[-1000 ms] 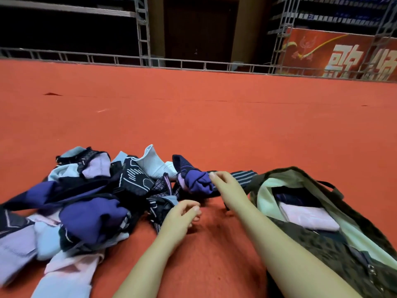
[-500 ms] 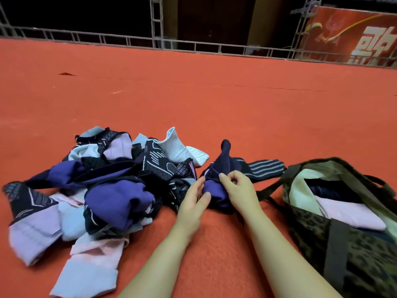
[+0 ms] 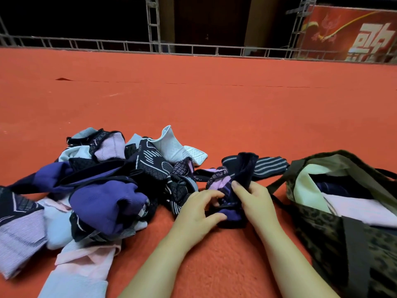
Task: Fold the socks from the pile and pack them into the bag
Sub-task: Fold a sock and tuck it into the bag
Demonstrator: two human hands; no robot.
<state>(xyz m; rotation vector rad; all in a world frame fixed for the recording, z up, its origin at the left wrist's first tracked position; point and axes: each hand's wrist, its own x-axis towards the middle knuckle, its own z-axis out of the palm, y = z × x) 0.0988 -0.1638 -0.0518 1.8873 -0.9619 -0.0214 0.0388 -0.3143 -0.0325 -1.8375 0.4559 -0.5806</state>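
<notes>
A loose pile of socks in purple, navy, pale blue and pink lies on the red carpet at the left. Between the pile and the bag, both hands hold one navy and purple sock. My right hand grips its middle, thumb pressed on the dark fabric. My left hand pinches its lower purple end with curled fingers. The sock's upper part stands up, bunched. At the right, a camouflage-patterned bag stands open, with folded pink and dark socks inside.
A dark sock with grey stripes lies flat just behind my hands, next to the bag's strap. Red carpet stretches far ahead to a metal railing. A red banner hangs at the back right.
My hands have pulled the navy and purple sock nearer to me, away from the pile. My left hand went from touching it with straight fingers to pinching its lower end.
</notes>
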